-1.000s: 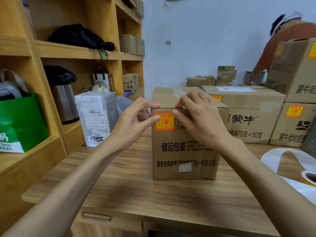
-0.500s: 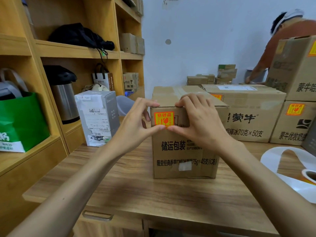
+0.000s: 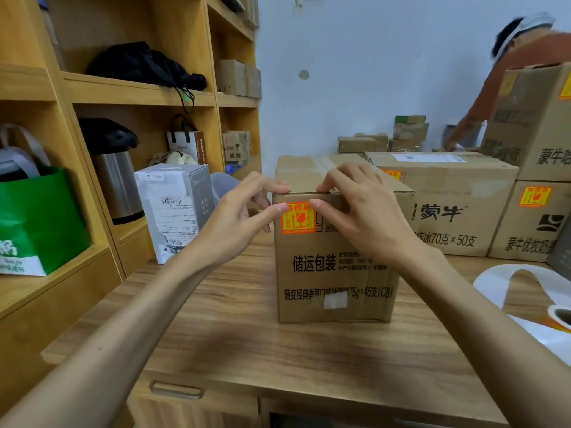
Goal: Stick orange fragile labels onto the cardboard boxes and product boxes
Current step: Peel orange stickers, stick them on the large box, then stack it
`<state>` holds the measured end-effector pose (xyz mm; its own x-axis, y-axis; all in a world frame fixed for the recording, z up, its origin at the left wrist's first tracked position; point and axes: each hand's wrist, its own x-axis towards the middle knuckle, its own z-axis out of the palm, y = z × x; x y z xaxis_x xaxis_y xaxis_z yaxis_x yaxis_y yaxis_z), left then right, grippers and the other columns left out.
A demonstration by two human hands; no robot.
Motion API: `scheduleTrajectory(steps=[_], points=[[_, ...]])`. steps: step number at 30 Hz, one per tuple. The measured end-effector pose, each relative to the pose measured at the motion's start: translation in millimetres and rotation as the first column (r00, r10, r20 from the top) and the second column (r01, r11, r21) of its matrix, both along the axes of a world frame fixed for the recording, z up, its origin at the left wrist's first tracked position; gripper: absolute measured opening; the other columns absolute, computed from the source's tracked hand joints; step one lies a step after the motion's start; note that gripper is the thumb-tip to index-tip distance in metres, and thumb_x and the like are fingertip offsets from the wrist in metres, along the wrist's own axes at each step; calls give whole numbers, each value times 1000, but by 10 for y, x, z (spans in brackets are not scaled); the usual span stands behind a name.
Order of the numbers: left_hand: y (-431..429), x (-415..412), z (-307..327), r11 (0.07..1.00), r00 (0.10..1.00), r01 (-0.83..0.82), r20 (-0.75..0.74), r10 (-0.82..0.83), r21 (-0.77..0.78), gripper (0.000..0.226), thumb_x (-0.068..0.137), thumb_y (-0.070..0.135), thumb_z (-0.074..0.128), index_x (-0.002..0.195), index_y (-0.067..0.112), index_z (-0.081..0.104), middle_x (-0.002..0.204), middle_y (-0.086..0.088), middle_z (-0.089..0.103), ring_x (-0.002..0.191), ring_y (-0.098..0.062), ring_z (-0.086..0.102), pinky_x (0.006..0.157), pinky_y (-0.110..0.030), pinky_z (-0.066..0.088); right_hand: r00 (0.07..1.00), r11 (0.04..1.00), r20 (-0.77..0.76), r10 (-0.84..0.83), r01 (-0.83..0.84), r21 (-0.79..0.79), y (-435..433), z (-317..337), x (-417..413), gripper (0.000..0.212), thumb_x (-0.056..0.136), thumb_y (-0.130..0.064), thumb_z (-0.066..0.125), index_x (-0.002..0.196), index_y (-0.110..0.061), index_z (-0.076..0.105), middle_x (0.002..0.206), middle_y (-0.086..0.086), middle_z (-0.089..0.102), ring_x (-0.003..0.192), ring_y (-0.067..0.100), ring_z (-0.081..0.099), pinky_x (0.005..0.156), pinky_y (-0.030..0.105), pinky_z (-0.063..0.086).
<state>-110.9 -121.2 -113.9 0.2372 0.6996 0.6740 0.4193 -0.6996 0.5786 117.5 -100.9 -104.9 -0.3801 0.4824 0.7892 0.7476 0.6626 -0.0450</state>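
A brown cardboard box [image 3: 333,273] with printed Chinese text stands on the wooden table [image 3: 247,335] in front of me. An orange fragile label [image 3: 297,218] is stuck on its front face near the top left corner. My left hand [image 3: 244,217] has its thumb on the label's upper left edge and fingertips on the box's top edge. My right hand [image 3: 361,211] presses its thumb at the label's upper right edge, fingers resting on the box top. Neither hand holds anything.
A grey-white product box [image 3: 174,211] stands to the left by wooden shelves [image 3: 102,91]. Larger cartons [image 3: 448,205] with orange labels are stacked behind and right. A label roll [image 3: 559,316] with white backing strip lies at far right. Another person [image 3: 509,72] bends over at the back right.
Both thumbs have slid from below the label up to its top edge, pressing it flat. The fingers stay on the box top; the box has not moved.
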Motion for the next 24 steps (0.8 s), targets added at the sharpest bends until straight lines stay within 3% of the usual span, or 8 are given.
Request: scheduleTrajectory(steps=[6,10,13,16,19,24], points=[[-17,7,-6,1000,1000,-23,21,23,2,23,97,14,67,120,21,70,123,5,62,89,-30,63,63,-33,60,1000,1000,6,20,-20,-23,-16,26,4,21,98,-41,56,102,-20,62,108,-3,59,105,19,51,93,42,39],[-57,60,-65,984,985,-172,38,170,51,30,96,27,69,126,33,68,131,20,58,85,-15,61,78,-37,57,1000,999,-17,12,-13,-51,-108,31,194,36,98,-49,54,125,-26,61,137,-4,55,127,15,46,108,42,35],[-104,126,-148,962,955,-270,135,264,28,46,91,36,73,135,37,60,130,25,53,95,-9,62,88,-31,55,983,998,-173,-58,54,-27,-233,22,477,49,96,-51,55,137,-25,55,149,-1,47,137,16,39,112,37,28],[-138,194,-215,968,952,-246,176,250,-44,53,92,36,72,142,40,54,132,19,58,114,-6,61,94,-37,56,939,977,-322,-122,57,-204,-280,-23,771,47,97,-52,54,141,-37,49,156,-6,39,143,11,33,115,40,28],[-161,244,-236,973,962,-218,151,227,-73,52,95,34,69,144,40,51,136,22,58,119,0,59,95,-38,57,941,921,-332,-72,-65,-384,-306,-108,841,48,96,-56,51,142,-41,48,150,-17,44,136,5,42,114,46,38],[-185,35,-221,968,959,-238,142,246,-73,40,98,30,65,136,41,58,128,17,64,118,0,59,96,-38,55,950,922,-309,-36,-88,-378,-439,-150,643,49,95,-55,52,141,-37,50,144,-13,46,125,4,49,108,43,44]])
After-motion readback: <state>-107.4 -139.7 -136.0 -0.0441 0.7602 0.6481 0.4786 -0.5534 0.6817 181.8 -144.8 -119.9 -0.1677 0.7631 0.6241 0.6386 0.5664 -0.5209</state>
